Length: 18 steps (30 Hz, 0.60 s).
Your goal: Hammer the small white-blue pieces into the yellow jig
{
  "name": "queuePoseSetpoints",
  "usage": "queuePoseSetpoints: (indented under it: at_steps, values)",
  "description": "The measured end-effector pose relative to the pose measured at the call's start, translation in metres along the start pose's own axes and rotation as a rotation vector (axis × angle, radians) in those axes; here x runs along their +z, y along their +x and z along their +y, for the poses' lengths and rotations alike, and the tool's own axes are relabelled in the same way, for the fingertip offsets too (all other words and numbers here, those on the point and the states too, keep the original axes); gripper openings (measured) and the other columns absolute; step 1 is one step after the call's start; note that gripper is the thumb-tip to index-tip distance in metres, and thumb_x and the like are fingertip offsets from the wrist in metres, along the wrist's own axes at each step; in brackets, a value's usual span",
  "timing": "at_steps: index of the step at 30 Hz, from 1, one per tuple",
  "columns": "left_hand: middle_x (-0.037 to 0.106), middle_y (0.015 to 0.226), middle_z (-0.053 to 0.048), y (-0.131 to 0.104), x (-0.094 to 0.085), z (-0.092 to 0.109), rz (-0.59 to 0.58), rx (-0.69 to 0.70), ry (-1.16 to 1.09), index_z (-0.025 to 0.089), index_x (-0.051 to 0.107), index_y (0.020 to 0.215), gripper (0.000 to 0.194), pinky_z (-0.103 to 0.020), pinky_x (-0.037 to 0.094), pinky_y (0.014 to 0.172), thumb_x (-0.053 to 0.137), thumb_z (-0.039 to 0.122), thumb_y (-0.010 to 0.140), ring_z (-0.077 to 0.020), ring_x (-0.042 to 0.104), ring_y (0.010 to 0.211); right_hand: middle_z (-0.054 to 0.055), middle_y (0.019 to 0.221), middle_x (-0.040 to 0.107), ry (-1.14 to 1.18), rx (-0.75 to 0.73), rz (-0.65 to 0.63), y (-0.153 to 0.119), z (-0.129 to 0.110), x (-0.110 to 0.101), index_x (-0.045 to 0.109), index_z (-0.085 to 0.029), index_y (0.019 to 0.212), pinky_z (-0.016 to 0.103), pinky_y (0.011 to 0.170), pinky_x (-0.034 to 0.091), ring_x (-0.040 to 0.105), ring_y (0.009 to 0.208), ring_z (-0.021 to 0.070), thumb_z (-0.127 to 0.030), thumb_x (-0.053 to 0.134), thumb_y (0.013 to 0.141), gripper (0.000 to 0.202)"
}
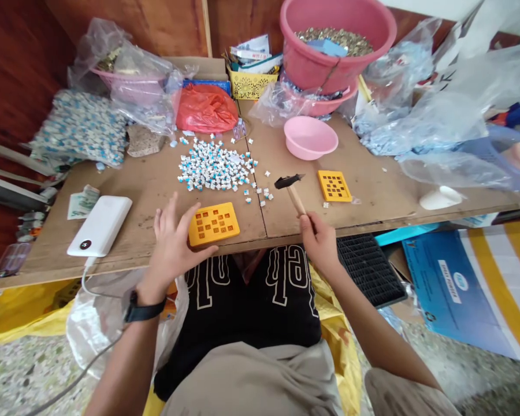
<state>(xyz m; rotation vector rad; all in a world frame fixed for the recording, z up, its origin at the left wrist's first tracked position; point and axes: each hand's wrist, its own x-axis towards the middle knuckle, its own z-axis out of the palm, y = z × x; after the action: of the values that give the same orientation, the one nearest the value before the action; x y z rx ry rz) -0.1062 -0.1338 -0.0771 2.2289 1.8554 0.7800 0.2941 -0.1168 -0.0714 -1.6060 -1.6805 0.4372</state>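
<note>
My left hand point(174, 240), with a dark watch at the wrist, is open, fingers spread, beside a yellow tray point(214, 224) with several square slots at the table's front edge. Whether the fingers touch the tray I cannot tell. My right hand point(318, 240) is closed round the wooden handle of a small hammer point(295, 196) with a black head, raised over the table. Behind both hands lies a loose heap of small white and blue plastic pieces point(214, 166), with some strays at its right. A second yellow slotted tray point(334, 186) rests to the right of the hammer.
A pink bowl point(311, 138) and a large pink tub point(338, 69) of small metal pieces stand behind. A red bag point(207, 108) and a filled plastic bag point(80, 128) sit back left. Nearer me at left is a white power bank point(100, 225) with a cable.
</note>
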Motion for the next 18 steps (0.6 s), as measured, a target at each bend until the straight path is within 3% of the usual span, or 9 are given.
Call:
queuePoseSetpoints:
  at_steps: [3, 7, 10, 12, 15, 18]
  values:
    - [0.06, 0.172, -0.018, -0.001, -0.01, -0.022, -0.058, 0.02, -0.101, 0.03, 0.065, 0.162, 0.087, -0.072, 0.032, 0.139, 0.089, 0.066, 0.087, -0.0484, 0.053, 0.162, 0.002, 0.075, 0.067, 0.057, 0.052, -0.025, 0.009, 0.019, -0.001, 0.078, -0.02, 0.112, 0.035, 0.07, 0.048, 0.064, 0.069, 0.0236, -0.069, 0.047, 0.117, 0.059]
    - [0.077, 0.144, -0.013, -0.006, -0.009, -0.022, 0.127, -0.031, -0.386, 0.027, 0.076, 0.141, 0.063, -0.057, 0.052, 0.125, 0.083, 0.07, 0.095, -0.0385, 0.071, 0.136, 0.005, 0.078, 0.072, 0.048, 0.068, -0.112, 0.022, 0.029, 0.005, 0.077, -0.023, 0.105, 0.037, 0.071, 0.049, 0.066, 0.071, 0.026, -0.071, 0.047, 0.115, 0.058]
    - [0.079, 0.136, -0.012, -0.006, 0.003, -0.008, 0.281, -0.057, -0.585, 0.025, 0.075, 0.132, 0.059, -0.053, 0.054, 0.119, 0.065, 0.077, 0.106, -0.0353, 0.073, 0.129, 0.007, 0.08, 0.074, 0.004, 0.056, -0.146, 0.032, 0.028, 0.01, 0.075, -0.025, 0.102, 0.038, 0.069, 0.047, 0.067, 0.072, 0.0276, -0.07, 0.047, 0.114, 0.054]
    - [0.077, 0.134, -0.013, -0.004, 0.013, 0.002, 0.371, -0.069, -0.627, 0.025, 0.072, 0.131, 0.066, -0.052, 0.054, 0.117, 0.062, 0.084, 0.104, -0.0349, 0.071, 0.127, 0.007, 0.078, 0.073, -0.01, 0.06, -0.168, 0.037, 0.027, 0.013, 0.073, -0.025, 0.098, 0.038, 0.069, 0.046, 0.067, 0.072, 0.0278, -0.068, 0.047, 0.114, 0.053]
    - [0.069, 0.133, -0.012, -0.001, 0.023, 0.017, 0.485, -0.076, -0.572, 0.025, 0.064, 0.136, 0.078, -0.052, 0.054, 0.117, 0.072, 0.09, 0.094, -0.0349, 0.068, 0.128, 0.006, 0.075, 0.072, -0.006, 0.073, -0.188, 0.04, 0.029, 0.014, 0.07, -0.026, 0.093, 0.037, 0.068, 0.045, 0.066, 0.07, 0.0268, -0.07, 0.047, 0.114, 0.053]
    - [0.058, 0.141, -0.014, -0.001, 0.025, 0.035, 0.602, -0.086, -0.353, 0.025, 0.054, 0.147, 0.104, -0.059, 0.049, 0.123, 0.093, 0.088, 0.074, -0.039, 0.061, 0.136, 0.004, 0.074, 0.071, 0.033, 0.085, -0.189, 0.037, 0.032, 0.013, 0.071, -0.025, 0.097, 0.036, 0.067, 0.046, 0.066, 0.069, 0.0254, -0.073, 0.047, 0.114, 0.056]
